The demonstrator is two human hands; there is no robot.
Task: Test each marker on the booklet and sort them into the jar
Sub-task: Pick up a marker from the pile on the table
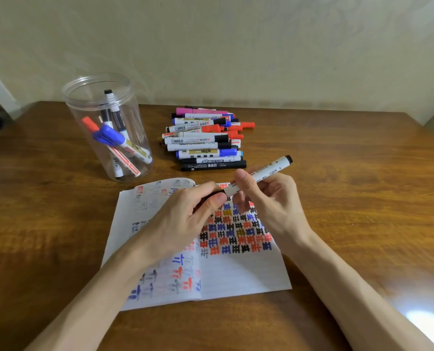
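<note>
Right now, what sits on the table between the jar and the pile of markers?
Nothing: in the head view, only bare wooden table separates the clear jar from the marker pile. The open booklet lies nearer, below that gap.

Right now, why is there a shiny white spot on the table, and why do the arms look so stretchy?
In the head view, a light reflects off the polished table as glare at the lower right; the wide-angle lens stretches the forearms near the edges; the left hand looks slightly motion-blurred, while the marker stays fairly sharp.
</note>
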